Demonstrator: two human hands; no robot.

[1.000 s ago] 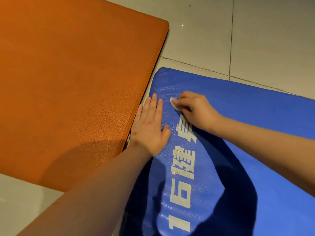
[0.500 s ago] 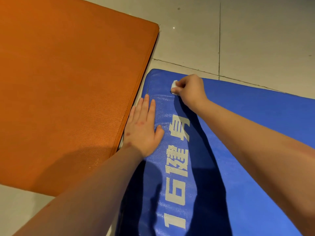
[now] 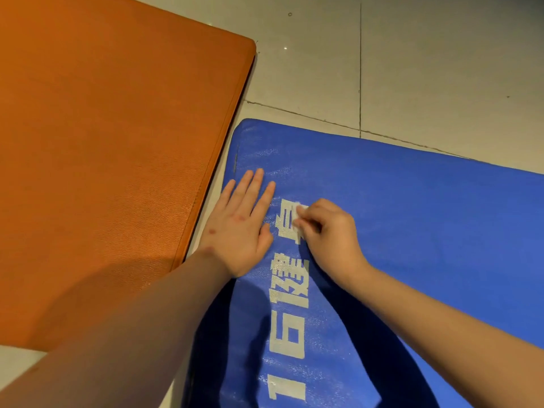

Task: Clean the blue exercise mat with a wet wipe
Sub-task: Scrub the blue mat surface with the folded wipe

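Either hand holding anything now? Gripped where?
Right hand pinches the wet wipe, bunched in its grip, one end showing, on the blue mat. Left hand holds nothing, flat on mat.

blue mat (image 3: 426, 231), white lettering (image 3: 287, 334) | orange pad (image 3: 103, 142) | grey tiles (image 3: 441, 69) | white wipe (image 3: 298, 214)

The blue exercise mat (image 3: 412, 219) looks glossy and finely textured, the orange mat (image 3: 103, 157) grained like matt leatherette, the floor tiles (image 3: 441, 69) smooth and faintly shiny.

Left hand (image 3: 238, 228) is laid flat, fingers (image 3: 253, 188) straight. Wet wipe (image 3: 299, 214) is pinched in the curled right hand (image 3: 331, 235).
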